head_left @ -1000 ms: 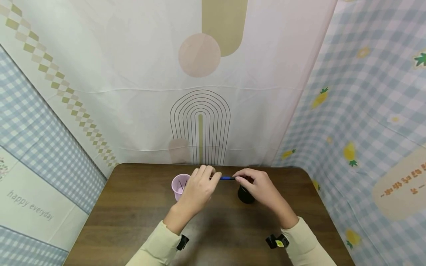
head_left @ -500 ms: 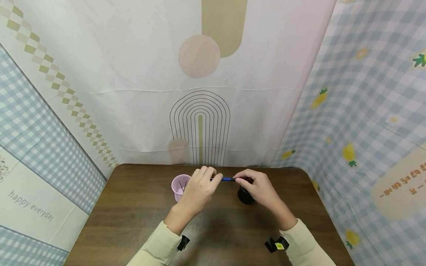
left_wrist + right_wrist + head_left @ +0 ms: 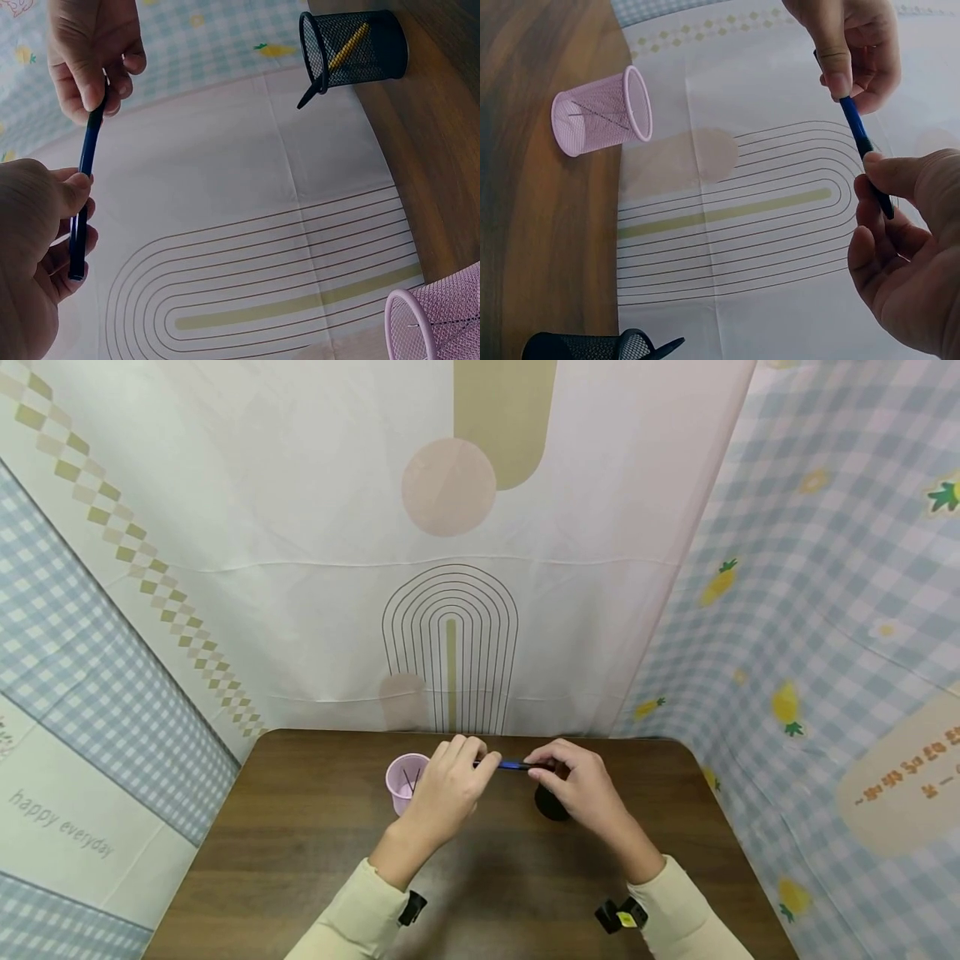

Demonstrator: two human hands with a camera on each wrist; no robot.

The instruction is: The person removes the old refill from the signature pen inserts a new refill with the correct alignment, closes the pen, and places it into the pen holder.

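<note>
Both hands hold a slim blue pen [image 3: 512,766] with dark ends, raised level above the table between them. My left hand [image 3: 444,785] grips one end; in the left wrist view the pen's blunt end shows below its fingers [image 3: 71,196]. The thumb and fingers of my right hand [image 3: 588,783] pinch the other, dark end, whose tip pokes past the thumb in the right wrist view. Below my right hand stands a black mesh pen cup [image 3: 375,49], with a yellow-and-black pen [image 3: 349,46] leaning out. Beside my left hand is a pink mesh cup [image 3: 592,116].
Inside the pink cup are thin dark sticks [image 3: 600,114]. Both cups stand towards the back of the brown wooden table [image 3: 315,827]. A patterned cloth [image 3: 322,610] hangs right behind its far edge, and a checked cloth [image 3: 795,635] hangs at the right.
My right thumb and fingers have shifted slightly along the dark end of the pen and curl more around it. My left hand and both cups stay nearly where they were.
</note>
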